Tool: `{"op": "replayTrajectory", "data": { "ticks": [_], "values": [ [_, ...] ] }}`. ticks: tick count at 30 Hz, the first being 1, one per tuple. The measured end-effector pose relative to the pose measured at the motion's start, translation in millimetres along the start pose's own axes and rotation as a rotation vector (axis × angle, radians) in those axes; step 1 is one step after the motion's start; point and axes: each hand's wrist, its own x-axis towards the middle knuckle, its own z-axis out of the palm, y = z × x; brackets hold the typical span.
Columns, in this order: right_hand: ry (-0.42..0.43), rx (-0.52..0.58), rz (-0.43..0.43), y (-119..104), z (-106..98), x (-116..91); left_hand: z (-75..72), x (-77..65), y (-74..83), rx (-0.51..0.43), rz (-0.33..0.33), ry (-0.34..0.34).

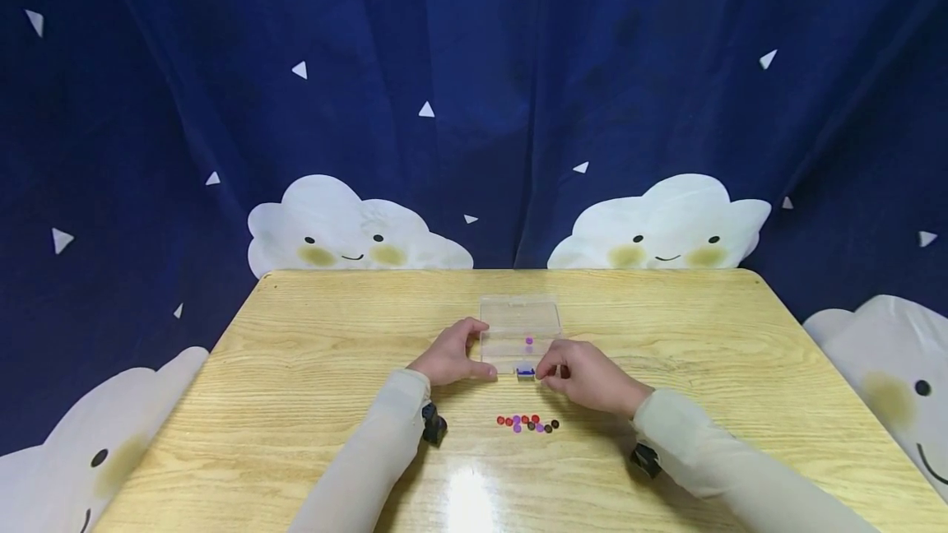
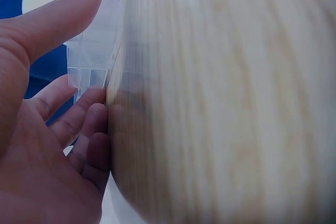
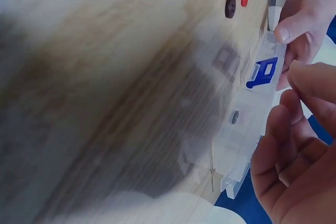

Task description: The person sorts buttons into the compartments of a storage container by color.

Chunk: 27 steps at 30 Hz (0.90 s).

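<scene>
A clear plastic box (image 1: 508, 366) with a blue latch (image 1: 526, 372) at its front stands on the table, its lid (image 1: 520, 315) tipped back. A purple button (image 1: 529, 341) shows at the box. My left hand (image 1: 453, 354) holds the box's left end, thumb at the front corner, fingers toward the back. Just right of the latch, my right hand (image 1: 589, 375) has its fingertips close to the front wall. Whether anything sits between those fingertips is hidden. In the right wrist view a small dark disc (image 3: 234, 117) appears at the box wall.
In front of the box lies a loose group of red, purple and dark brown buttons (image 1: 525, 419). The wooden table (image 1: 311, 352) ends at a dark blue curtain (image 1: 474, 89) with white clouds. Both wrists wear black devices (image 1: 434, 424).
</scene>
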Motion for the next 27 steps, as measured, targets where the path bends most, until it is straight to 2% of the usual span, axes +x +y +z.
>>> {"op": "replayTrajectory", "data": {
  "ticks": [13, 27],
  "values": [
    [-0.093, 0.018, -0.027, 8.1, 2.6, -21.2, 1.0, -0.3, 0.6, -0.001, -0.002, -0.001],
    [-0.157, 0.041, -0.079, 12.7, 8.5, -27.0, 0.6, 1.2, -0.5, 0.009, 0.003, 0.004]
  ]
}}
